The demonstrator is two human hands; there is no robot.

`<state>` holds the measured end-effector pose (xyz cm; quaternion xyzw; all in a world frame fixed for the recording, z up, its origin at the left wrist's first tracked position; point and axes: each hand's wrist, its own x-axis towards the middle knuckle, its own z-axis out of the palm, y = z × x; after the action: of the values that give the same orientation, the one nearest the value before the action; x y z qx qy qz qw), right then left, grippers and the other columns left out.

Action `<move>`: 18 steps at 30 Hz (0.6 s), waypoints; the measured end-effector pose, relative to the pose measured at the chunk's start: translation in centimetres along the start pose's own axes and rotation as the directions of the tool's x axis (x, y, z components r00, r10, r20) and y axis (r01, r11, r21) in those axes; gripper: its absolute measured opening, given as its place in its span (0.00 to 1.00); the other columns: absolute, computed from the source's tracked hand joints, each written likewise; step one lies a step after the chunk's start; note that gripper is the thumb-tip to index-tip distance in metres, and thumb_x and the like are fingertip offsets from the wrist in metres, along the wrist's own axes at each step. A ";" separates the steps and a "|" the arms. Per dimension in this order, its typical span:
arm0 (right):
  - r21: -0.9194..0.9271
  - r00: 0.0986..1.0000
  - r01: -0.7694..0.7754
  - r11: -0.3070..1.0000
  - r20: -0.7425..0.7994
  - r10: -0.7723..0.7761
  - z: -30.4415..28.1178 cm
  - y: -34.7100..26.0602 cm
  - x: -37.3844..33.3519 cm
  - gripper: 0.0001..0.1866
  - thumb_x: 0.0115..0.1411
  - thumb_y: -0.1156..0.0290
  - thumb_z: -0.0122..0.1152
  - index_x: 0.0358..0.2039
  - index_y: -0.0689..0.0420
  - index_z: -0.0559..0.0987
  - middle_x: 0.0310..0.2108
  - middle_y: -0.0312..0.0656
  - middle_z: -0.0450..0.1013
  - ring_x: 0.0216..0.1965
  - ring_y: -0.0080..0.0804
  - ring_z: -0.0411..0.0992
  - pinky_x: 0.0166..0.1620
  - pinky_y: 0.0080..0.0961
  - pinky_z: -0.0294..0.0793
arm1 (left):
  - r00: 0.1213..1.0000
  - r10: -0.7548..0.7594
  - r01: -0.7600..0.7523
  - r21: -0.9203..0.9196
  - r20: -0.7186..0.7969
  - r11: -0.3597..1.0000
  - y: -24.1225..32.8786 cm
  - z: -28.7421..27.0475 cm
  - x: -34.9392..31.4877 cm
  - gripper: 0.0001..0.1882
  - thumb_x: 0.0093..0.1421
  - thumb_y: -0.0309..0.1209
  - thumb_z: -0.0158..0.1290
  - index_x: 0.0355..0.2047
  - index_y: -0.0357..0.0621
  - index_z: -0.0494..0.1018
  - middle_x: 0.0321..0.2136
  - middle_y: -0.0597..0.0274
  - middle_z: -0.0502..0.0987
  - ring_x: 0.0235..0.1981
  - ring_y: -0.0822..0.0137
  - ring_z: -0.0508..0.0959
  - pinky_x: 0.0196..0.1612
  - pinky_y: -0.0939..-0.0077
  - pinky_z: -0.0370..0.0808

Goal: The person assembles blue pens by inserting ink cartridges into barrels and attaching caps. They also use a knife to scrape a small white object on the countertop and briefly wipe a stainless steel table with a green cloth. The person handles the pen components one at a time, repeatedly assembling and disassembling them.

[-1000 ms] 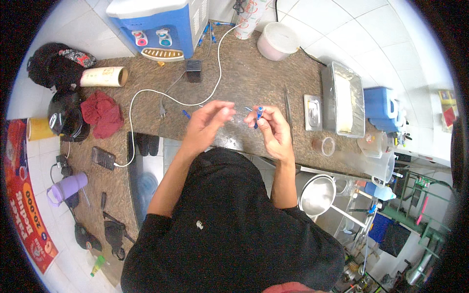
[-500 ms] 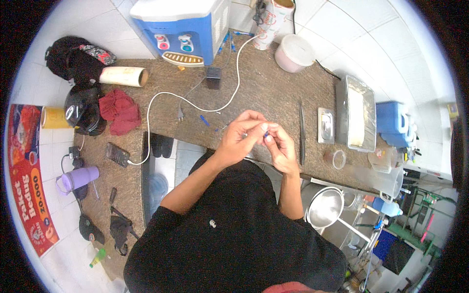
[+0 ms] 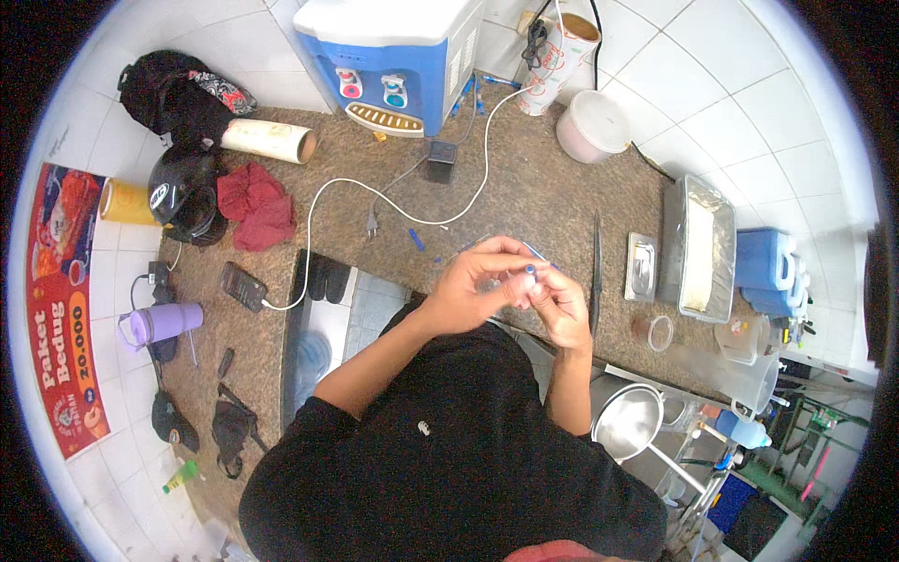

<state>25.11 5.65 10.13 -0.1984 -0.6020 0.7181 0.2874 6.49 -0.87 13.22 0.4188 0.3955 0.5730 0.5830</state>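
Head view. The person's left hand (image 3: 473, 286) and right hand (image 3: 560, 302) meet above the near edge of the speckled brown stone counter (image 3: 524, 187), fingertips touching. Between them sits a small blue item (image 3: 530, 270), pinched at the fingertips; only its rounded blue tip shows, so its long axis and heading cannot be told. Left fingers curl together over it; right fingers close in beneath. Which hand truly bears the grip cannot be told.

A thin blue strip (image 3: 417, 240) lies on the counter just left of the hands, slanting away to the left. A long dark slender tool (image 3: 596, 272) lies just right of the right hand, running near to far. A white cable (image 3: 393, 201) loops beyond. Bare counter lies between the hands and the cable. The person's black shirt (image 3: 449, 450) hides the counter edge below the hands.
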 end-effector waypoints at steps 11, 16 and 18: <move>-0.155 0.994 -0.020 0.988 -0.110 0.003 1.6 -1.9 4.2 0.10 0.70 0.70 0.55 0.48 0.59 0.73 0.47 0.37 0.76 0.48 0.23 0.71 0.53 0.25 0.70 | 0.915 0.341 -0.255 0.345 -0.216 0.903 2.1 -1.1 0.5 0.11 0.67 0.28 0.53 0.47 0.37 0.76 0.45 0.51 0.80 0.48 0.63 0.79 0.53 0.69 0.73; -0.242 0.984 -0.095 0.966 -0.173 0.053 0.7 0.4 4.7 0.11 0.68 0.72 0.57 0.49 0.61 0.74 0.48 0.42 0.78 0.49 0.28 0.74 0.55 0.27 0.71 | 0.792 0.361 -0.176 0.382 -0.493 0.907 2.9 -4.0 -2.5 0.12 0.73 0.31 0.45 0.49 0.36 0.69 0.34 0.61 0.76 0.39 0.71 0.75 0.46 0.75 0.72; -0.276 0.976 -0.190 0.942 -0.161 0.150 0.2 2.1 4.4 0.11 0.67 0.71 0.57 0.48 0.61 0.75 0.46 0.41 0.79 0.48 0.28 0.75 0.54 0.27 0.71 | 0.730 0.335 -0.072 0.421 -0.595 0.904 2.7 -4.9 -5.5 0.15 0.74 0.37 0.43 0.47 0.37 0.69 0.31 0.65 0.70 0.35 0.74 0.70 0.42 0.79 0.67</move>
<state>21.31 8.19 8.42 -0.3386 -0.6598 0.6291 0.2328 0.83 -6.18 14.02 0.3349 0.6252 0.6592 0.2497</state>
